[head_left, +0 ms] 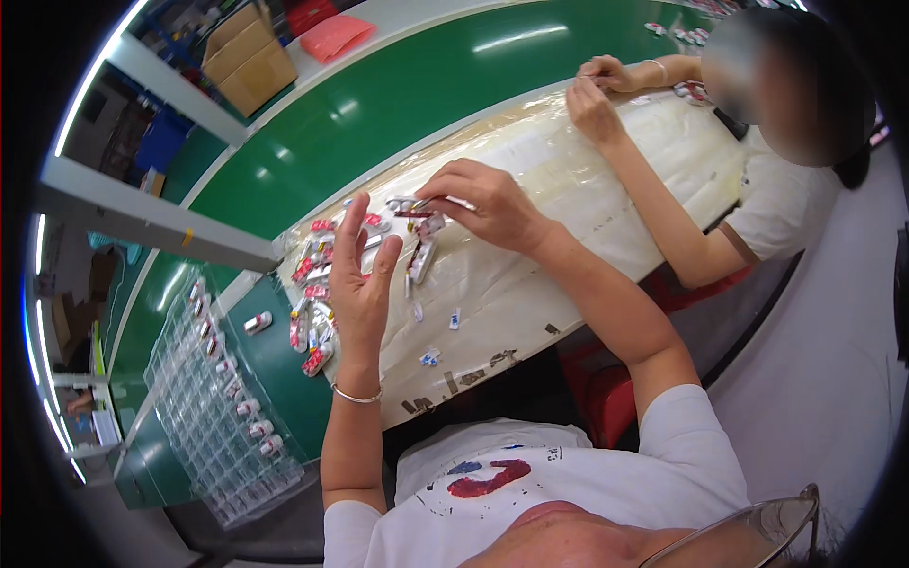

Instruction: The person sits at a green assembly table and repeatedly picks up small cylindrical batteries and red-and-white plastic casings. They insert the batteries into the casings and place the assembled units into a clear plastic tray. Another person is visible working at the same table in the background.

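Observation:
My left hand [358, 298] is raised over the near left part of the covered table, its fingers apart and nothing visible in its grasp. To its right, my right hand [492, 206] pinches a small white piece [405, 204] that looks like part of a toy car. Beneath and around both hands lies a loose pile of small red, white and silver toy-car pieces [320, 275]. Several more white pieces [420, 257] lie just below my right hand. Fine detail on the held piece is too small to make out.
A clear compartment tray [204, 417] with a row of small cars stands at the left; a single car [257, 323] lies beside it. Small paper scraps [430, 358] lie on the table. A green conveyor [379, 95] runs behind. At the right, a co-worker's hands [598, 99] work.

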The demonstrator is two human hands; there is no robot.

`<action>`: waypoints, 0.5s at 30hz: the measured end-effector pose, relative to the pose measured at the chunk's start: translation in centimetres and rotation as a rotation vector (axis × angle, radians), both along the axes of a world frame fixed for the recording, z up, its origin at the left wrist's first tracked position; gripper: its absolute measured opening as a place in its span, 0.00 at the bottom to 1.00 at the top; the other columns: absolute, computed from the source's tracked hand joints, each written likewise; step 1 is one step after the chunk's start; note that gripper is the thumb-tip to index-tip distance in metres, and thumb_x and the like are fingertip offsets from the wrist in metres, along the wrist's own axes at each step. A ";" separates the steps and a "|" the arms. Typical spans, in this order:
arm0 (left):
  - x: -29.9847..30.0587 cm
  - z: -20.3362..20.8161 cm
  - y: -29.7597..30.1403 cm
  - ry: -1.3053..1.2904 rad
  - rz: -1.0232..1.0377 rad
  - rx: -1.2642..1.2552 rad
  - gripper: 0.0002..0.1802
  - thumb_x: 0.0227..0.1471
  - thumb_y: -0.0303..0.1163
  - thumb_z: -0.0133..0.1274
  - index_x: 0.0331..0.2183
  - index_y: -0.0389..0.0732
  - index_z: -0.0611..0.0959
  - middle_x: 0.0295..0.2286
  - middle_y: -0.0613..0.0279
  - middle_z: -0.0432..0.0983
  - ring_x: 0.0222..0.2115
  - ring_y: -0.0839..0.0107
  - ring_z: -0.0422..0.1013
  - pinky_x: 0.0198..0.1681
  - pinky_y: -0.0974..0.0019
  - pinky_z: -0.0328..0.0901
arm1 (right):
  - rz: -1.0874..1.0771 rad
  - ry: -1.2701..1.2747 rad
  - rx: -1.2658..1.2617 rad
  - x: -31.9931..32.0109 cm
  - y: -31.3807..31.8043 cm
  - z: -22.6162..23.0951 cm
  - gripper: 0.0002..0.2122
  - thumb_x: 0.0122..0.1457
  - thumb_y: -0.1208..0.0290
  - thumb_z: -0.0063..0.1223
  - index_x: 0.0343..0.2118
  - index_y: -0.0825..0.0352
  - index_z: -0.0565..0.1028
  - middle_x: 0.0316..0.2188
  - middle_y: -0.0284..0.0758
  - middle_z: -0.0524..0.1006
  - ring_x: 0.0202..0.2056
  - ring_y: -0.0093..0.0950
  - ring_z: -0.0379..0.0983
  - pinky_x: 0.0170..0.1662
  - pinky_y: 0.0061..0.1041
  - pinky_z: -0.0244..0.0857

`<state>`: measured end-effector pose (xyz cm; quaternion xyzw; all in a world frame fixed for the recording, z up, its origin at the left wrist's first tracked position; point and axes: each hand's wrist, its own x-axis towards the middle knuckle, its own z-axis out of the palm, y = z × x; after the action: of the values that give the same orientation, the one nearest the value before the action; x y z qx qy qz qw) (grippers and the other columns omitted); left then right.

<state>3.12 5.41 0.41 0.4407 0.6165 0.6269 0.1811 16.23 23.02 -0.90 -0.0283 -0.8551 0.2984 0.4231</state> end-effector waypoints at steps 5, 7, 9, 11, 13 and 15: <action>0.0 -3.0 3.3 -0.321 -0.248 -0.043 0.47 0.52 0.29 0.63 0.66 0.40 0.55 0.47 0.52 0.74 0.44 0.71 0.73 0.42 0.71 0.72 | -0.046 0.140 -0.002 0.2 -1.2 0.1 0.07 0.55 0.76 0.61 0.36 0.67 0.79 0.30 0.36 0.78 0.31 0.32 0.76 0.35 0.27 0.71; 0.3 -3.4 3.5 -0.207 -0.200 -0.139 0.47 0.52 0.29 0.63 0.66 0.40 0.56 0.44 0.53 0.77 0.44 0.71 0.74 0.41 0.71 0.72 | -0.116 0.157 -0.100 0.3 -1.0 -0.6 0.05 0.56 0.74 0.60 0.34 0.66 0.79 0.30 0.36 0.78 0.32 0.34 0.76 0.35 0.29 0.71; 1.0 -2.7 3.4 -0.131 -0.118 -0.203 0.44 0.52 0.27 0.61 0.65 0.39 0.59 0.39 0.55 0.79 0.43 0.71 0.74 0.41 0.69 0.71 | -0.159 0.169 -0.233 0.8 -0.4 -0.6 0.05 0.58 0.74 0.59 0.35 0.67 0.79 0.31 0.36 0.79 0.32 0.31 0.78 0.36 0.26 0.72; 1.0 -2.4 3.1 0.050 -0.141 -0.208 0.42 0.52 0.25 0.59 0.65 0.39 0.60 0.41 0.55 0.79 0.44 0.70 0.74 0.44 0.67 0.71 | -0.151 0.205 -0.420 1.3 0.1 -0.3 0.05 0.59 0.74 0.58 0.37 0.68 0.79 0.31 0.37 0.79 0.33 0.27 0.78 0.36 0.24 0.72; 1.4 -1.0 2.3 0.077 -0.113 -0.254 0.39 0.52 0.24 0.56 0.64 0.40 0.62 0.44 0.55 0.78 0.46 0.68 0.73 0.52 0.64 0.67 | -0.083 0.200 -0.588 1.5 0.3 -0.1 0.07 0.62 0.75 0.55 0.40 0.69 0.79 0.32 0.34 0.80 0.34 0.20 0.77 0.37 0.19 0.72; 1.1 -1.2 2.6 0.044 -0.077 -0.107 0.39 0.54 0.26 0.56 0.65 0.41 0.62 0.46 0.54 0.77 0.48 0.67 0.72 0.55 0.64 0.65 | 0.105 0.211 -0.768 1.6 0.4 -0.3 0.08 0.63 0.75 0.54 0.43 0.69 0.78 0.34 0.33 0.80 0.35 0.18 0.76 0.39 0.17 0.71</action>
<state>4.19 8.04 -0.75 0.4675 0.6356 0.5757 0.2145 17.79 23.42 -1.15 -0.1099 -0.6336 0.6188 0.4512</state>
